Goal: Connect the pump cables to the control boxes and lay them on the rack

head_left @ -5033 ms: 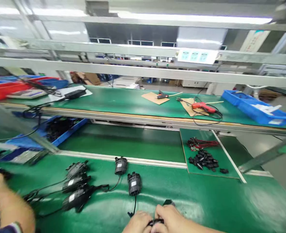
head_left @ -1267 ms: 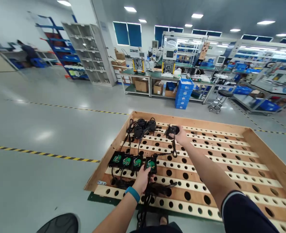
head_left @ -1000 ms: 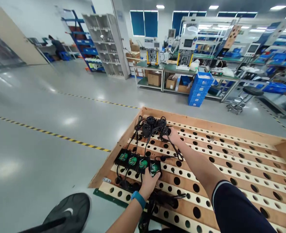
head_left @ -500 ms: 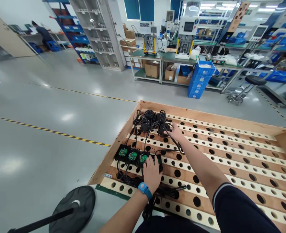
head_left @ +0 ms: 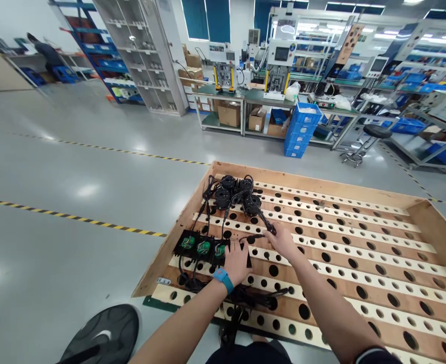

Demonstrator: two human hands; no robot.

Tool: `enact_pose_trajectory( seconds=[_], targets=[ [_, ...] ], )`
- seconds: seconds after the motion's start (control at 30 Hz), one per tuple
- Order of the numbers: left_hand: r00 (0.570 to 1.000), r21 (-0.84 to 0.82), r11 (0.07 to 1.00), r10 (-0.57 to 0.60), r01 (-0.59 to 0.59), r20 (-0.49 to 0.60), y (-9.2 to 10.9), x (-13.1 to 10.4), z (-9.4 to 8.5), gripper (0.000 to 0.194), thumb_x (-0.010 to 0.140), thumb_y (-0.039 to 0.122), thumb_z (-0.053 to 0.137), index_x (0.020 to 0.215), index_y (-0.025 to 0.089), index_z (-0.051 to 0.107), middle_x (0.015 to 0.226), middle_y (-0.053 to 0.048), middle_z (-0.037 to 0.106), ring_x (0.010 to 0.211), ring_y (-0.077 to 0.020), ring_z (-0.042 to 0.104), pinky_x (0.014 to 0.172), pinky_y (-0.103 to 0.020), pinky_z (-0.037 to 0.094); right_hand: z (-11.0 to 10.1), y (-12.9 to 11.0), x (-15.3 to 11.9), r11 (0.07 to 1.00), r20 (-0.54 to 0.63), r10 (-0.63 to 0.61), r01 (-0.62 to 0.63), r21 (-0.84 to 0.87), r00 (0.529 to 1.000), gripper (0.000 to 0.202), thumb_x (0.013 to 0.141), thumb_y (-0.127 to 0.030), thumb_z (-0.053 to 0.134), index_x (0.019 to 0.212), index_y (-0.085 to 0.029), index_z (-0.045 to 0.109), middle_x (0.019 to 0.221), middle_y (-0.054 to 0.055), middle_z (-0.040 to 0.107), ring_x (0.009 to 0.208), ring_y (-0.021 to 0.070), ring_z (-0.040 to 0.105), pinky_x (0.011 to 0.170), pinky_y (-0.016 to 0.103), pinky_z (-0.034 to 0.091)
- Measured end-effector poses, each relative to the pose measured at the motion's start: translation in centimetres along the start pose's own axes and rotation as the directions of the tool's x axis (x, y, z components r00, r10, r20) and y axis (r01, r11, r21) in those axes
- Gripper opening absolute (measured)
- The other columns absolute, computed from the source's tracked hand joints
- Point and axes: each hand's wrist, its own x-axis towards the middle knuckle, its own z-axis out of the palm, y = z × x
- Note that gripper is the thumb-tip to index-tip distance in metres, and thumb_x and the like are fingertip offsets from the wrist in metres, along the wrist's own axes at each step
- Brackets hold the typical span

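My left hand (head_left: 237, 264) lies over the right end of a row of black housings, its fingers apart on top and hiding the last one. Green circuit boards with thin wires show in the housings, one board (head_left: 203, 247) near the row's middle. My right hand (head_left: 282, 240) is closed around a black cable (head_left: 265, 222), which runs up to the nearest of several round black finned units (head_left: 252, 204). Other dark cords (head_left: 225, 221) link these units toward the housings. Below my left hand lies a bundle of black cables (head_left: 260, 297).
Everything rests on a wooden rack of drilled slats (head_left: 353, 246) with a raised wooden rim (head_left: 321, 183). A black stool seat (head_left: 103, 331) stands at lower left. Beyond are stacked blue crates (head_left: 299, 132), workbenches with machines (head_left: 278, 68), and a seated person (head_left: 46, 53) far left.
My right hand has come from the nearest round unit down toward me, now with the cable in its grip. My left hand stays on the housings. The camera view has shifted slightly.
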Motion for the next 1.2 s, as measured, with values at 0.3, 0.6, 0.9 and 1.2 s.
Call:
enact_pose_trajectory(
  seconds=[0.3, 0.6, 0.9, 1.2],
  targets=[
    [0.973, -0.073, 0.994, -0.091, 0.077, -0.211, 0.2, 1.0, -1.2, 0.095, 0.067, 0.037, 0.084, 0.149, 0.016, 0.04, 0.131, -0.019, 0.051, 0.125, -0.0354, 0.047, 0.1, -0.043, 0.041, 5.9, -13.6, 9.2, 0.991, 0.014, 0.065, -0.066, 0.118, 0.998, 0.029, 0.107, -0.037, 0.024, 0.104, -0.018, 0.046, 0.083, 0.009, 0.071, 0.055, 0.0136, 0.066, 0.048, 0.022, 0.048],
    [0.997, 0.011, 1.0, 0.0, 0.0, -0.073, -1.7, 1.9, 0.2, 0.092, 0.07, 0.043, 0.081, 0.149, 0.021, 0.039, 0.14, -0.018, 0.048, 0.133, -0.0361, 0.041, 0.109, -0.053, 0.035, 6.3, -12.4, 9.9, 0.976, -0.012, 0.016, -0.018, -0.216, 1.0, 0.036, 0.097, -0.039, 0.058, 0.118, -0.009, 0.058, 0.112, 0.021, 0.069, 0.11, 0.0317, 0.065, 0.094, 0.042, 0.048],
    [0.997, 0.024, 0.997, 0.074, -0.075, 0.015, -3.2, 3.3, 0.2, 0.095, 0.076, 0.06, 0.07, 0.153, 0.02, 0.033, 0.141, -0.02, 0.049, 0.135, -0.0398, 0.039, 0.118, -0.064, 0.012, 7.7, 1.5, -16.9, 0.939, 0.505, 0.175, 0.012, -0.344, 0.845, 0.039, 0.087, -0.055, 0.065, 0.074, -0.019, 0.072, 0.078, 0.009, 0.073, 0.077, 0.0243, 0.069, 0.068, 0.029, 0.047],
    [0.99, 0.079, 0.989, 0.13, -0.126, -0.05, -3.4, 3.7, 0.7, 0.092, 0.079, 0.064, 0.065, 0.151, 0.018, 0.033, 0.143, -0.022, 0.047, 0.129, -0.0409, 0.045, 0.112, -0.056, 0.029, 15.7, 0.2, -19.0, 0.839, 0.213, 0.368, -0.224, -0.496, 0.905, 0.059, 0.086, -0.065, 0.061, 0.104, -0.009, 0.07, 0.097, 0.021, 0.072, 0.093, 0.0345, 0.069, 0.081, 0.041, 0.052]
  ],
)
